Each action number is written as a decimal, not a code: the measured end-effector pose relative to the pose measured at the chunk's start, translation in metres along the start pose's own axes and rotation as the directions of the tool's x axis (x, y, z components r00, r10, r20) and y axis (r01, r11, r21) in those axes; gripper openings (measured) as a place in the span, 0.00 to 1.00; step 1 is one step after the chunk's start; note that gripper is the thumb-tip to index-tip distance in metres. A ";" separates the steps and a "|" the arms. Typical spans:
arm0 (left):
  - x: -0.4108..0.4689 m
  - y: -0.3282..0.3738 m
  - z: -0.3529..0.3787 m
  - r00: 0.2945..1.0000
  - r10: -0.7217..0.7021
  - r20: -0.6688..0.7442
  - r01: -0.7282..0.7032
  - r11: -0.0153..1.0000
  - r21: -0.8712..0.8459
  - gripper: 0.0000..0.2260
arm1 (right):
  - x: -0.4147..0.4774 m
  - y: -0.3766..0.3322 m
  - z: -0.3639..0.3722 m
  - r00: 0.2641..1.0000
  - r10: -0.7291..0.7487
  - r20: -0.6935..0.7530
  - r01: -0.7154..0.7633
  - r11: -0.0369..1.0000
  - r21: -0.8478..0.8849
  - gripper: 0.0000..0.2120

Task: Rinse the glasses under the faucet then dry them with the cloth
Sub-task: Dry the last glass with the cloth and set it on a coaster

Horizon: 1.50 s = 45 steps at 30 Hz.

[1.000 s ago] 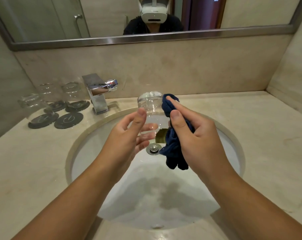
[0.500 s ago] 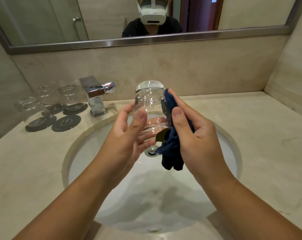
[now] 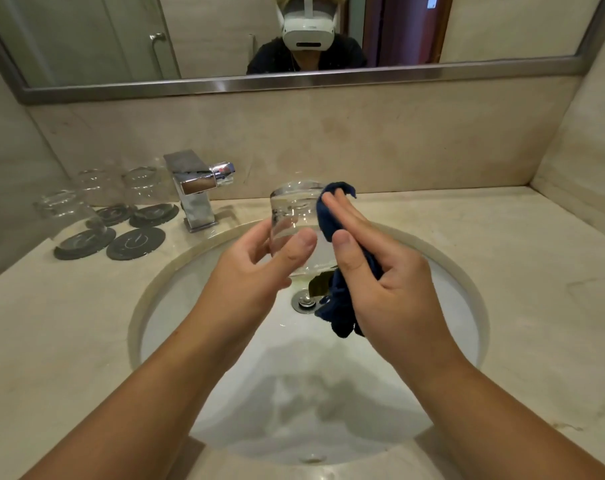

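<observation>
Over the white sink basin (image 3: 443,292) I hold a clear glass (image 3: 291,216) upside down, its thick base on top. My left hand (image 3: 256,271) grips its lower part between thumb and fingers. My right hand (image 3: 387,289) presses a dark blue cloth (image 3: 339,299) against the right side of the glass, fingers stretched flat along it. The cloth's tail hangs below my palm. A chrome faucet (image 3: 197,188) stands at the back left of the basin, with no water running.
Three more clear glasses (image 3: 69,211) stand upside down on dark round coasters (image 3: 136,242) left of the faucet; one coaster is bare. The chrome drain (image 3: 304,301) sits under the hands. A beige stone counter (image 3: 523,271) surrounds the basin, with a mirror (image 3: 121,36) above.
The glass rose between the two earlier frames and has stayed high. My right fingers have since straightened and slid up the side of the glass with the cloth; my left thumb shifted on the glass.
</observation>
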<state>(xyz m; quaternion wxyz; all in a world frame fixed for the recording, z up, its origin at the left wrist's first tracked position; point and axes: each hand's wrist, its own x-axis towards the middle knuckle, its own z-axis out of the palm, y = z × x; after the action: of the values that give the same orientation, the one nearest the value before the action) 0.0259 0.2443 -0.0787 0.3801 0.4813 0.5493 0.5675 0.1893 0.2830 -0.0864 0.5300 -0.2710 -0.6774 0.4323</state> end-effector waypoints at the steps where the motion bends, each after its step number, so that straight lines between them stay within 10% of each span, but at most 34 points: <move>1: -0.001 0.001 -0.001 1.000 0.002 0.011 -0.002 1.000 -0.019 0.17 | 0.001 0.001 -0.001 1.000 0.023 -0.015 -0.022 0.999 0.035 0.18; 8: 0.002 0.000 -0.004 0.999 -0.004 0.042 0.009 0.993 -0.117 0.42 | 0.009 0.003 -0.005 0.988 0.150 -0.035 -0.142 0.975 0.172 0.16; 20: -0.001 0.004 -0.006 0.999 -0.040 0.006 0.040 0.987 -0.153 0.20 | 0.008 0.003 -0.002 0.986 0.147 -0.085 -0.131 0.977 0.168 0.16; 34: -0.001 0.007 0.002 0.999 0.025 -0.034 -0.023 0.997 0.076 0.24 | 0.001 -0.003 0.001 0.987 0.104 -0.120 -0.092 0.990 0.105 0.17; 45: 0.002 0.003 -0.007 0.996 -0.012 0.093 0.021 0.996 -0.092 0.25 | 0.013 0.009 -0.003 0.955 0.285 -0.083 -0.251 0.924 0.288 0.15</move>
<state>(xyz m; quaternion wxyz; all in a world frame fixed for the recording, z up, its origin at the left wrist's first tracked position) 0.0191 0.2441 -0.0753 0.4318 0.4841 0.5082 0.5665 0.1878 0.2989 -0.0878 0.5388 -0.3113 -0.5336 0.5727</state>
